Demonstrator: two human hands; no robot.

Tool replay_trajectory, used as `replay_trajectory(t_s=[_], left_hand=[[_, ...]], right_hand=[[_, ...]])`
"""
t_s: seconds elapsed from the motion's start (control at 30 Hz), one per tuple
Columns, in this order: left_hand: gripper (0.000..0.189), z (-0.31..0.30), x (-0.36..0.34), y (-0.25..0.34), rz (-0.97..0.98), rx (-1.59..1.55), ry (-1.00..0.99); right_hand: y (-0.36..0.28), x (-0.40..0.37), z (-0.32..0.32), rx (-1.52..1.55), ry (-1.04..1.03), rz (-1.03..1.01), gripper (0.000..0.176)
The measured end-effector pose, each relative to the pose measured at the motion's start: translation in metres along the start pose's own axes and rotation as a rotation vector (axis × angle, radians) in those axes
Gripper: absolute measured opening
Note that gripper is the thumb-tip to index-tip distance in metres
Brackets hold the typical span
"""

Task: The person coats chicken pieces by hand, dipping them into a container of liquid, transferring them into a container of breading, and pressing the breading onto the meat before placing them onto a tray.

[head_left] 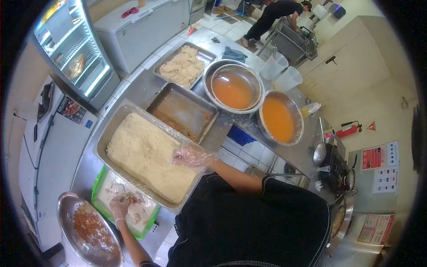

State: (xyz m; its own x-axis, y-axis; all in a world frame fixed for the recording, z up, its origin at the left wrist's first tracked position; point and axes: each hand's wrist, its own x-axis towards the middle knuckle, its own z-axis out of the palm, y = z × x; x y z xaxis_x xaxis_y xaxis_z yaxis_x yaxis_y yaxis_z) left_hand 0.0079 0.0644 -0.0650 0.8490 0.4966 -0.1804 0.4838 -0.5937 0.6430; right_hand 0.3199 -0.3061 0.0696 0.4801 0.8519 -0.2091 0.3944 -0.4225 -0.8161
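Observation:
My left hand [119,208], in a clear plastic glove, reaches into a green-rimmed tray [98,189] of white flour or batter. Its fingers close on a piece of raw meat [129,198]; more pale pieces lie around it. My right hand [190,155], also in a clear glove, is over the right side of a deep metal pan [103,133] of pale breadcrumbs [142,149]. Its fingers look extended over the crumbs, and I see nothing held in them.
A steel bowl [62,213] of reddish-brown crumbs stands at lower left. Beyond the pan are a stained tray [178,111], a tray of coated pieces [182,66] and bowls of orange liquid [232,90]. A person [275,15] bends over a sink at the back.

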Motion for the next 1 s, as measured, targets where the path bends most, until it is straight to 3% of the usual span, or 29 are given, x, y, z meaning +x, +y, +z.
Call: replay_trajectory(t_s=[0.1, 0.17, 0.27, 0.37, 0.47, 0.53, 0.6, 0.63, 0.7, 0.8, 0.87, 0.97, 1.0], left_hand=[[0.019, -0.027, -0.005, 0.046, -0.094, -0.098, 0.001], [0.019, -0.031, -0.008, 0.045, -0.041, -0.059, 0.064], [0.019, -0.044, -0.013, 0.066, -0.064, -0.056, 0.111], [0.017, -0.045, -0.019, 0.055, -0.074, -0.01, 0.164], [0.016, -0.056, -0.033, 0.076, -0.114, -0.025, 0.176], [0.016, -0.065, -0.041, 0.11, -0.092, -0.051, 0.188], [0.016, -0.074, -0.051, 0.131, -0.025, 0.092, 0.203], [0.017, -0.08, -0.059, 0.131, -0.007, 0.24, 0.177], [0.017, -0.071, -0.064, 0.091, 0.049, 0.387, 0.237], [0.016, -0.081, -0.065, 0.126, -0.141, 0.224, 0.265], [0.018, -0.086, -0.069, 0.134, -0.156, 0.251, 0.253], [0.024, -0.086, -0.067, 0.139, -0.221, 0.12, 0.199], [0.024, -0.086, -0.07, 0.134, -0.145, 0.195, 0.257]], right_hand=[[0.012, 0.01, 0.022, 0.066, -0.07, 0.009, 0.039], [0.002, 0.02, 0.039, 0.138, -0.147, 0.089, 0.041], [0.03, 0.043, 0.083, 0.525, -0.679, 0.209, 0.044], [0.061, 0.065, 0.123, 0.607, -1.014, 0.507, 0.042], [0.07, 0.082, 0.138, 0.457, -0.895, 0.477, 0.038], [0.105, 0.096, 0.14, 0.657, -0.738, 0.062, 0.03], [0.134, 0.136, 0.173, 0.545, -0.488, 0.022, 0.026], [0.172, 0.169, 0.187, 0.52, -0.494, -0.017, 0.024], [0.133, 0.159, 0.173, 1.28, -0.256, 0.384, 0.029], [0.057, 0.107, 0.136, 1.102, -0.512, 0.473, 0.034], [0.098, 0.082, 0.171, 1.138, -0.818, 0.273, 0.041], [0.134, 0.066, 0.214, 1.12, -1.12, 0.337, 0.047], [0.124, 0.057, 0.21, 1.203, -1.05, 0.37, 0.046]])
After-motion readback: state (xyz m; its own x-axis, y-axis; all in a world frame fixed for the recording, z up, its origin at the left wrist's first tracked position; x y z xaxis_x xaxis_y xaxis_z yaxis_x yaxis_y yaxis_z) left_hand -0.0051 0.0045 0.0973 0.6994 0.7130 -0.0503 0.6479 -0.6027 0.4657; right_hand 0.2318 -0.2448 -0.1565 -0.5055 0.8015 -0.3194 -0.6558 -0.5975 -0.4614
